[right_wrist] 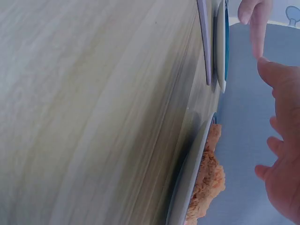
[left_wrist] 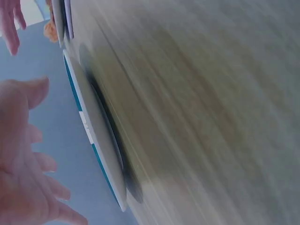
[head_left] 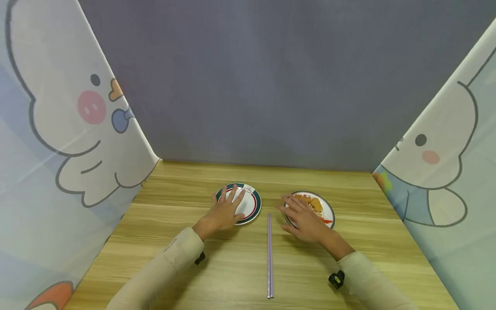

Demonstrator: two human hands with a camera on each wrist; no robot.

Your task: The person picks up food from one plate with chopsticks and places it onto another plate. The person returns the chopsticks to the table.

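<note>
My left hand (head_left: 223,214) hovers over a white plate (head_left: 251,212) with a dark green rim and a red ring, fingers spread. In the left wrist view a gap shows between that hand (left_wrist: 28,164) and the plate (left_wrist: 96,136). My right hand (head_left: 306,221), its fingers extended, is above a second plate (head_left: 329,214) that bears fried food pieces (head_left: 315,204) and a red strip. The right wrist view shows the right hand (right_wrist: 286,136) apart from the breaded food (right_wrist: 206,183). Between the plates and nearer to me lie two purple chopsticks (head_left: 270,258), side by side.
Everything stands on a wood-grain table (head_left: 232,280). A grey panel (head_left: 263,86) rises behind its far edge. Cartoon-printed cloths (head_left: 116,159) line the left and right sides.
</note>
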